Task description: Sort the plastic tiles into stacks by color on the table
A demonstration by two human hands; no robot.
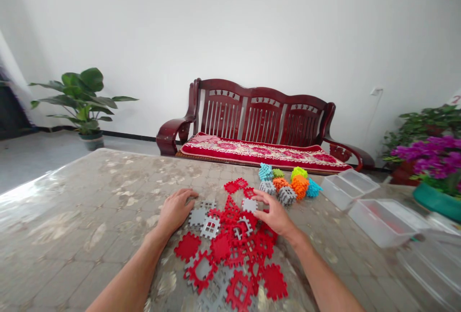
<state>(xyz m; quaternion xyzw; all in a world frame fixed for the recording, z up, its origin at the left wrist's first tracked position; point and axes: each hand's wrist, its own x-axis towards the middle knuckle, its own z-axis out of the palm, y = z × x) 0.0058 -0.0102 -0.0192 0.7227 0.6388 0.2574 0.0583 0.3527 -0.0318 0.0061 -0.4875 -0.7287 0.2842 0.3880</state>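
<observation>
A spread of red and grey interlocking building tiles with toothed edges lies on the table between my hands. My right hand [274, 212] has its thumb and fingertips at the right edge of a grey square tile [249, 205], pinching it above the red tiles [230, 213]. My left hand [177, 210] lies on the tablecloth at the left of the pile, fingers loosely bent and apart, holding nothing that I can see. Next to it are a plain grey tile [197, 217] and a grey window tile [210, 227]. A red frame tile [201, 271] lies nearer to me.
Behind the pile stand several assembled blocks, among them an orange one [300, 186] and a grey one [287, 197]. Clear plastic boxes [383, 223] are at the right, near a purple flower pot [437, 199]. A wooden bench [259, 115] stands beyond the patterned tablecloth [90, 211].
</observation>
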